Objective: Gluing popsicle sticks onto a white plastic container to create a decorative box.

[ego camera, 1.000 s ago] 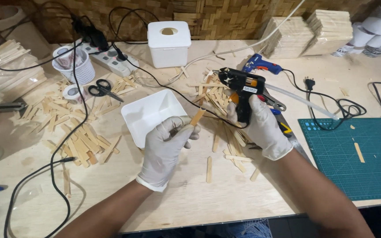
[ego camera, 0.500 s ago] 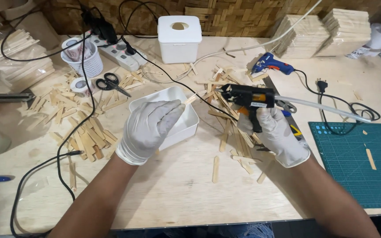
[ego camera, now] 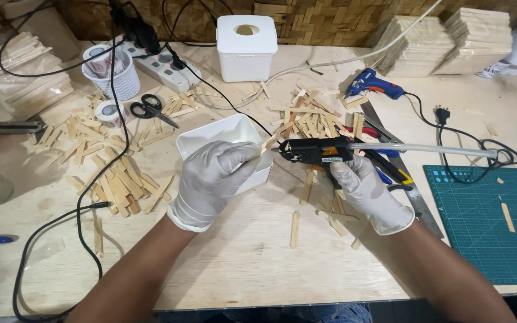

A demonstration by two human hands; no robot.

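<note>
Stick [ego camera: 268,143]: a short wooden piece, pinched at its lower end by the left hand [ego camera: 216,179], above the right rim of the white tub [ego camera: 210,139].
Stick axis: tilted, free end up and to the right.
Glue gun [ego camera: 318,151]: gripped by the right hand [ego camera: 363,190], fingers closed around the handle.
Key relation: the nozzle points left and is just beside the free end of the stick; contact cannot be told.
Nearer hand: the left one, already closed on the stick.
Counter [ego camera: 240,251]: loose sticks are scattered on it.

The left hand [ego camera: 213,179] hides most of the small wooden stick [ego camera: 268,143].
</note>
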